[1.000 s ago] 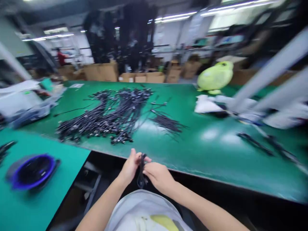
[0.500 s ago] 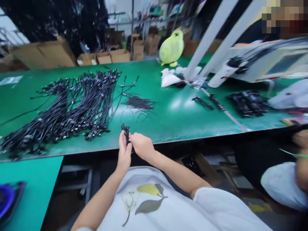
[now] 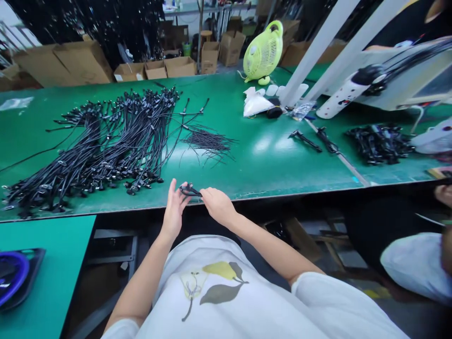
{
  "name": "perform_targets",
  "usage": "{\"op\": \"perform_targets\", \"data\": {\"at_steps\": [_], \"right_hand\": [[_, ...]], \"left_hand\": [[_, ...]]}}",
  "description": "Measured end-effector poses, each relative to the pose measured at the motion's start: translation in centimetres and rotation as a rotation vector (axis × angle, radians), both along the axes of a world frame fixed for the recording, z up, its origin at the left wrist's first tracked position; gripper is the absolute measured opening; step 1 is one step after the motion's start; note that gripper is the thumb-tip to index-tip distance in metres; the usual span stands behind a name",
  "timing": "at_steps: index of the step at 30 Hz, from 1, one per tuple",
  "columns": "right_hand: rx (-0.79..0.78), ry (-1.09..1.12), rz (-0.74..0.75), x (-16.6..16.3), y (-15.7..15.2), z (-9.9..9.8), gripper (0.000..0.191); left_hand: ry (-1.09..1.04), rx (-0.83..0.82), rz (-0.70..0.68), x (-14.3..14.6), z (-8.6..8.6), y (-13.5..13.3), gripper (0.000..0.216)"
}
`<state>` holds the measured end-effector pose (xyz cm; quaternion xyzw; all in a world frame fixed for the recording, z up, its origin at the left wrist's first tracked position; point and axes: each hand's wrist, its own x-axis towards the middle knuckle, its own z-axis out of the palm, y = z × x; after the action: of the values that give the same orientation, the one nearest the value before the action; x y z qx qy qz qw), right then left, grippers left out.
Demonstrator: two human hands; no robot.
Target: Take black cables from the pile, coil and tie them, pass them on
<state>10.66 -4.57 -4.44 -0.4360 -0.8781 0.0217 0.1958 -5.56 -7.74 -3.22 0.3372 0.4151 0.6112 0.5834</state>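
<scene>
A folded black cable bundle [image 3: 190,190] is pinched in my right hand [image 3: 219,206] above the front edge of the bench. My left hand [image 3: 172,214] is at the bundle's left end, thumb and fingers apart; whether its fingertips touch the cable I cannot tell. Beyond my hands lies a loose pile of thin black ties [image 3: 210,141]. To the left, many long black cables [image 3: 130,136] with metal-tipped connectors spread across the green bench [image 3: 254,174]. Two folded cable bundles [image 3: 306,141] lie to the right, near a grey strip.
A heap of black bundles [image 3: 379,141] lies at the right. White posts [image 3: 318,56], a spotted white cylinder [image 3: 344,96] and a green fan [image 3: 263,54] stand at the back. A purple ring-shaped object [image 3: 21,278] is at lower left. Another person's hand [image 3: 444,194] shows at right.
My left fingers have spread from around the cable bundle. The bundle has tipped from upright to nearly level, still in my right hand. The camera view has shifted slightly.
</scene>
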Motion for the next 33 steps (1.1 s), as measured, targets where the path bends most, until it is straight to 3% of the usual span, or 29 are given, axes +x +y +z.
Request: {"op": "perform_targets", "data": {"at_steps": [5, 9, 14, 17, 22, 28, 31, 33], "right_hand": [[-0.025, -0.058, 0.016, -0.6, -1.5, 0.2, 0.033], [-0.08, -0.069, -0.037, -1.8, -1.5, 0.3, 0.033], [-0.128, -0.099, -0.048, -2.6, -0.5, 0.3, 0.032], [-0.185, -0.118, -0.06, -2.9, 0.3, 0.2, 0.034], [-0.258, -0.065, -0.065, -2.6, 1.4, 0.2, 0.028], [-0.279, -0.056, 0.067, -0.2, 2.4, -0.5, 0.028], [-0.313, -0.146, 0.079, 2.3, 3.4, -0.6, 0.026], [-0.341, -0.176, -0.081, 5.1, 5.2, -0.1, 0.023]], "left_hand": [[-0.015, 0.082, 0.067, 1.1, 0.4, 0.5, 0.038], [-0.054, 0.035, 0.152, 1.7, 0.4, 0.8, 0.039], [-0.136, -0.025, 0.142, 1.9, 0.3, 1.3, 0.047], [-0.093, -0.012, 0.144, 2.7, 0.5, 1.7, 0.04], [0.315, 0.017, 0.012, 3.7, 0.8, 1.8, 0.049], [1.096, 0.405, -0.1, 1.3, -1.7, 3.1, 0.058], [1.196, 0.41, -0.256, 0.3, -3.1, 4.2, 0.059], [1.165, 0.348, -0.297, -0.1, -3.7, 4.8, 0.056]]}}
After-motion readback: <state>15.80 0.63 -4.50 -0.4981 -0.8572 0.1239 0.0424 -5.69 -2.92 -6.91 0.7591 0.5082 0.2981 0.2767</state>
